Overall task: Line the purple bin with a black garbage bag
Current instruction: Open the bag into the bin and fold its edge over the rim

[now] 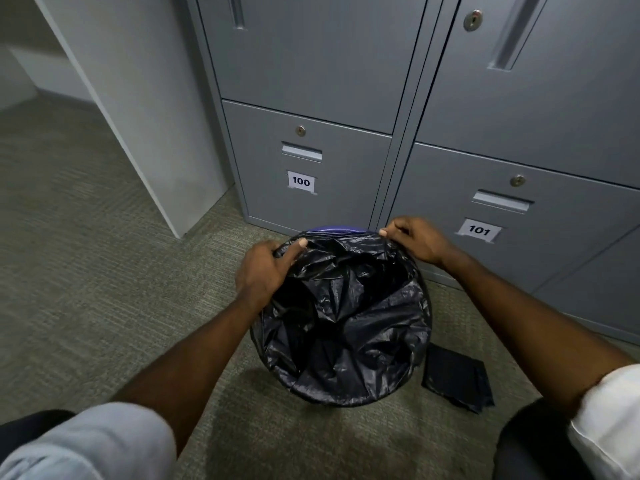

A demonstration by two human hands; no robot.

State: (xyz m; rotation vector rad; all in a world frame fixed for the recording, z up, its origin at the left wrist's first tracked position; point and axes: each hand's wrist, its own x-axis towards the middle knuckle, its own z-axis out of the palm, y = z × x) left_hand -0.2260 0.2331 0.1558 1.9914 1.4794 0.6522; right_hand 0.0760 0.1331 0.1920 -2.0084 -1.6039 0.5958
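The purple bin (334, 230) stands on the carpet in front of the lockers; only a strip of its far rim shows. A black garbage bag (346, 317) sits crumpled inside it, and its mouth is folded over most of the rim. My left hand (265, 270) grips the bag's edge at the bin's left rim, thumb on top. My right hand (414, 239) pinches the bag's edge at the far right rim. The bin's wall is hidden under the bag.
Grey metal lockers (311, 157), labelled 100 and 101, stand directly behind the bin. A folded stack of black bags (457, 382) lies on the carpet to the right of the bin. A white partition (145, 116) rises at the left.
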